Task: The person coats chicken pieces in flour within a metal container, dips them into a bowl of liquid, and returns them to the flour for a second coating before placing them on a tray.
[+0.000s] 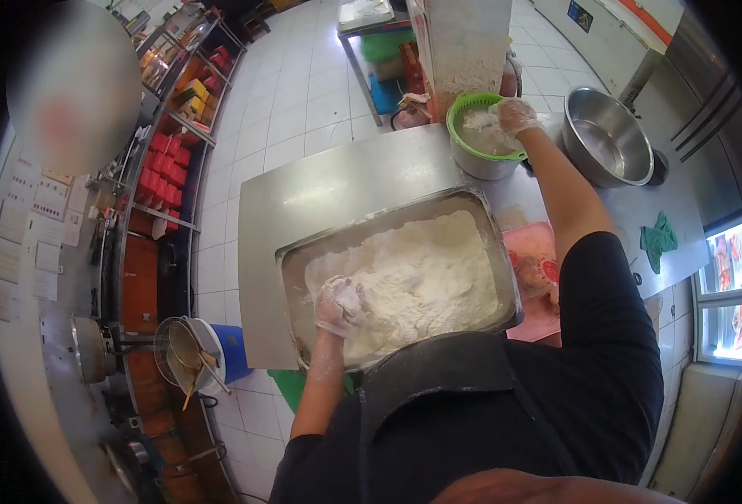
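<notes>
A large metal tray (518, 296) holds a bed of pale flour (425, 273). In a clear glove dusted with flour, my left hand (341, 307) rests at the left side of the flour, its fingers curled; what they hold, if anything, cannot be made out. My right hand (517, 116), also gloved, is at the right rim of a green basket (463, 107) set in a white pot (487, 168). Its fingers are bent, with a pale, floury piece (482, 126) beside them. Whether it grips that piece is unclear.
A steel bowl (610, 139) stands right of the pot, with a green cloth (659, 242) nearer me. A pink tray (534, 277) with food adjoins the flour tray. Left are a blue bucket (235, 353) with strainers and shelves (140, 260). A pillar (465, 50) rises behind the pot.
</notes>
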A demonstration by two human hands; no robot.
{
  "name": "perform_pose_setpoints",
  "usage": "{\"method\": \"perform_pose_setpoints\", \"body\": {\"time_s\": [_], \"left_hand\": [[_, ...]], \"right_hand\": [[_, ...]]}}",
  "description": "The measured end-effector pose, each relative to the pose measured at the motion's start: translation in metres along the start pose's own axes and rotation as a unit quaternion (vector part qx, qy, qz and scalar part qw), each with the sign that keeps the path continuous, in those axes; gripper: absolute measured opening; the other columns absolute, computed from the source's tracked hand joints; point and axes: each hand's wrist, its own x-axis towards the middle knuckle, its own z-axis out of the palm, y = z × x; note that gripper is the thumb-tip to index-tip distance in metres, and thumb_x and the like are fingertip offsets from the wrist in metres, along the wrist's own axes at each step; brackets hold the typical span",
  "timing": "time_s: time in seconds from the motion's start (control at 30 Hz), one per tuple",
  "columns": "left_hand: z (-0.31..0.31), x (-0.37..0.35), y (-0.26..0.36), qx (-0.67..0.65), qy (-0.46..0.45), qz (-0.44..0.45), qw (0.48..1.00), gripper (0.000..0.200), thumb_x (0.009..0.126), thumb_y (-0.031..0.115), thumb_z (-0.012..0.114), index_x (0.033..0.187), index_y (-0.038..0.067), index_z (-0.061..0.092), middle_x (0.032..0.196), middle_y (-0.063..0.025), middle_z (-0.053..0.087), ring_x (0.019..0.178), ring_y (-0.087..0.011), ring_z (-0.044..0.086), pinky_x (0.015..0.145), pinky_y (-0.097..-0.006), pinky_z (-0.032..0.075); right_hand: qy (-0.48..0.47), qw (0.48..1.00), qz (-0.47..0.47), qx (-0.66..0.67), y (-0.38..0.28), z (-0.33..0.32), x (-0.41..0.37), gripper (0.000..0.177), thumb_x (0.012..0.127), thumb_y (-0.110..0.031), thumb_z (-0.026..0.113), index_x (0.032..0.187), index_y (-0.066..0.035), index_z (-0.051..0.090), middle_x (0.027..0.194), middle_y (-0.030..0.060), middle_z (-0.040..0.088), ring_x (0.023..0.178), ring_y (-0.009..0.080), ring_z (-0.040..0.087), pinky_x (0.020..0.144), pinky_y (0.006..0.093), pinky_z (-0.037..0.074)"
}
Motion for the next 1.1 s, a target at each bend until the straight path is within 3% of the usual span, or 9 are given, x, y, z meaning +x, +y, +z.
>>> {"method": "perform_pose_setpoints", "body": {"time_s": [0.13,0.43,0.53,0.63,0.73,0.8,0.83,0.93,1.1], "left_hand": [[0.024,0.007,-0.005,0.000,-0.010,-0.006,1.000,0.017,0.091,0.013,0.057,0.107,0.006,0.056,0.100,-0.0110,0.059,0.092,-0.0291,0.060,0.083,-0.0470,0.055],[0.064,0.008,-0.006,0.003,-0.080,-0.069,0.994,0.013,0.089,0.018,0.059,0.097,0.008,0.059,0.094,-0.0117,0.061,0.086,-0.0315,0.061,0.081,-0.0459,0.054],[0.080,0.010,-0.006,-0.027,-0.126,-0.116,0.985,0.014,0.090,0.022,0.057,0.094,0.008,0.059,0.089,-0.0114,0.061,0.083,-0.0314,0.061,0.079,-0.0456,0.054],[0.126,-0.001,-0.011,-0.042,-0.133,-0.146,0.979,0.016,0.091,0.024,0.055,0.091,0.008,0.057,0.087,-0.0114,0.060,0.082,-0.0314,0.061,0.077,-0.0458,0.054],[0.159,0.005,-0.023,-0.051,-0.129,-0.172,0.975,0.021,0.094,0.027,0.052,0.090,0.006,0.055,0.088,-0.0123,0.059,0.080,-0.0310,0.060,0.075,-0.0458,0.054],[0.172,0.008,-0.033,-0.043,-0.069,-0.188,0.979,0.026,0.097,0.031,0.048,0.091,0.006,0.055,0.087,-0.0124,0.059,0.078,-0.0295,0.060,0.074,-0.0449,0.054],[0.168,0.016,-0.041,-0.045,-0.080,-0.188,0.978,0.031,0.098,0.036,0.045,0.095,0.007,0.054,0.090,-0.0128,0.060,0.082,-0.0311,0.061,0.077,-0.0465,0.054],[0.159,0.029,-0.065,-0.070,-0.094,-0.196,0.974,0.049,0.100,0.048,0.038,0.115,0.004,0.053,0.110,-0.0177,0.062,0.104,-0.0359,0.062,0.093,-0.0481,0.052],[0.143,0.016,-0.068,-0.129,-0.198,-0.282,0.930,0.061,0.100,0.051,0.038,0.126,-0.003,0.051,0.122,-0.0199,0.059,0.111,-0.0349,0.060,0.096,-0.0468,0.051]], "right_hand": [[0.020,0.993,-0.113,-0.035,-0.003,0.037,0.012,0.025,0.084,-0.016,0.054,0.094,-0.003,0.073,0.104,0.0198,0.071,0.097,0.0317,0.070,0.083,0.0430,0.055],[0.016,0.997,-0.066,-0.034,-0.013,0.039,0.009,0.021,0.083,-0.017,0.056,0.089,-0.010,0.075,0.099,0.0171,0.072,0.096,0.0297,0.069,0.082,0.0410,0.054],[0.097,0.993,-0.033,0.055,-0.023,0.018,-0.017,0.022,0.083,-0.017,0.055,0.093,-0.011,0.074,0.091,0.0162,0.070,0.089,0.0300,0.068,0.077,0.0437,0.053],[0.212,0.963,-0.093,0.139,-0.064,-0.035,-0.091,0.023,0.083,-0.018,0.054,0.096,-0.012,0.072,0.082,0.0147,0.065,0.078,0.0301,0.064,0.070,0.0465,0.050],[0.230,0.928,-0.264,0.128,-0.118,-0.031,-0.156,0.021,0.090,-0.025,0.051,0.090,-0.010,0.066,0.079,0.0135,0.063,0.078,0.0318,0.063,0.070,0.0470,0.049],[0.059,0.918,-0.305,0.247,-0.151,-0.053,-0.198,0.030,0.089,-0.036,0.057,0.098,-0.010,0.068,0.080,0.0159,0.065,0.078,0.0330,0.064,0.071,0.0450,0.049],[-0.159,0.892,-0.251,0.341,-0.164,-0.092,-0.215,0.038,0.087,-0.041,0.060,0.106,-0.010,0.071,0.083,0.0169,0.066,0.078,0.0327,0.064,0.072,0.0426,0.048],[-0.087,0.874,-0.251,0.407,-0.181,-0.063,-0.242,0.051,0.086,-0.050,0.063,0.107,-0.004,0.070,0.089,0.0186,0.069,0.082,0.0334,0.066,0.075,0.0420,0.049],[-0.257,0.835,-0.129,0.469,-0.178,-0.088,-0.250,0.048,0.085,-0.046,0.066,0.103,-0.002,0.072,0.095,0.0166,0.072,0.084,0.0251,0.068,0.079,0.0353,0.052]]}}
